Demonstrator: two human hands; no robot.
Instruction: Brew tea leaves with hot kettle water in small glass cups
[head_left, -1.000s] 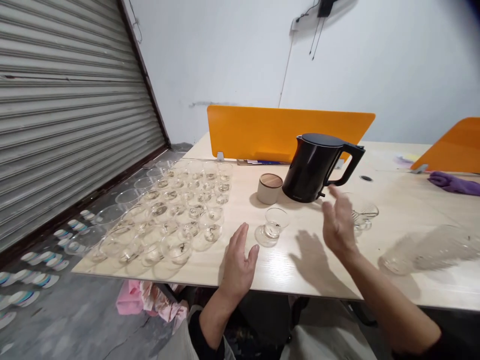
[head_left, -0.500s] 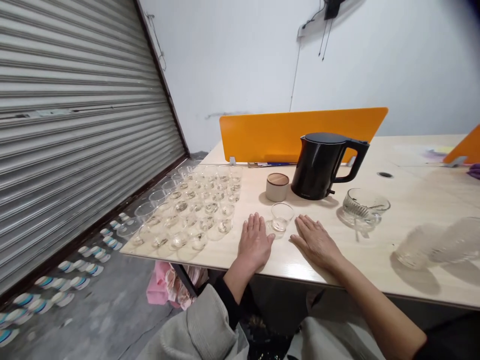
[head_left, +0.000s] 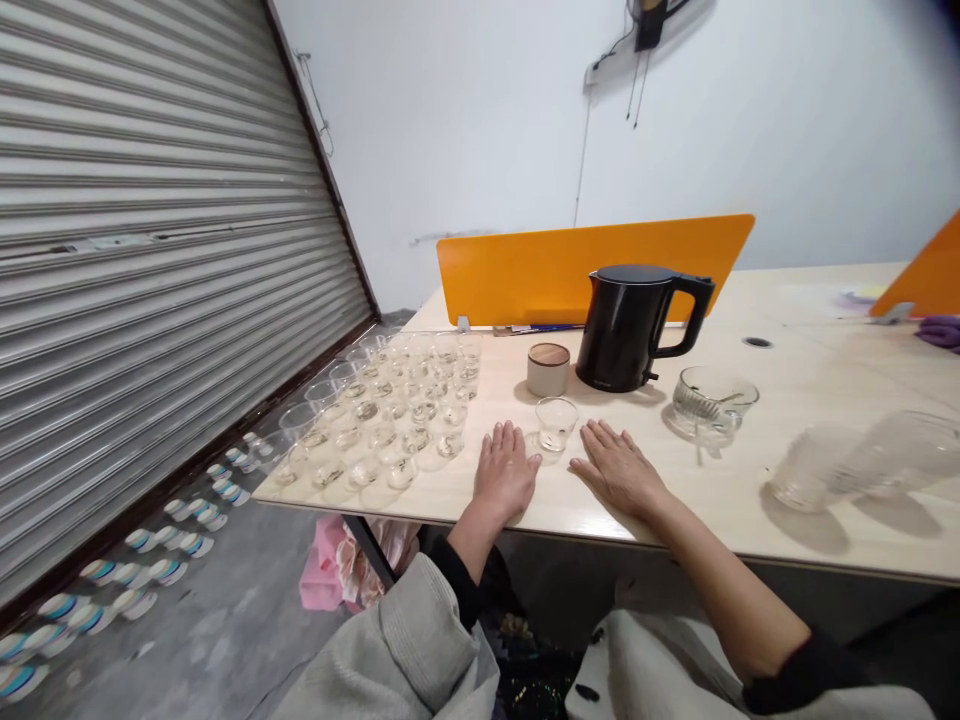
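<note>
Both hands lie palm down near the front edge of the pale wood-grain tabletop (head_left: 675, 510). The left hand (head_left: 505, 474) holds nothing; its fingers are extended and close together, thumb a little apart. The right hand (head_left: 619, 468) is also unloaded, fingers straight and narrowly spaced, thumb set off. A small clear flared cup (head_left: 556, 426) stands upright between the hands, just beyond the fingertips. Behind it are a pale grey round canister with a wooden lid (head_left: 547, 370) and, to its right, a black electric kettle (head_left: 626, 330). Rows of clear cups with dark bits inside (head_left: 401, 410) occupy the left end. Toward the right end are a ribbed clear glass bowl (head_left: 714, 400) and stacked clear cups lying sideways (head_left: 862, 460).
</note>
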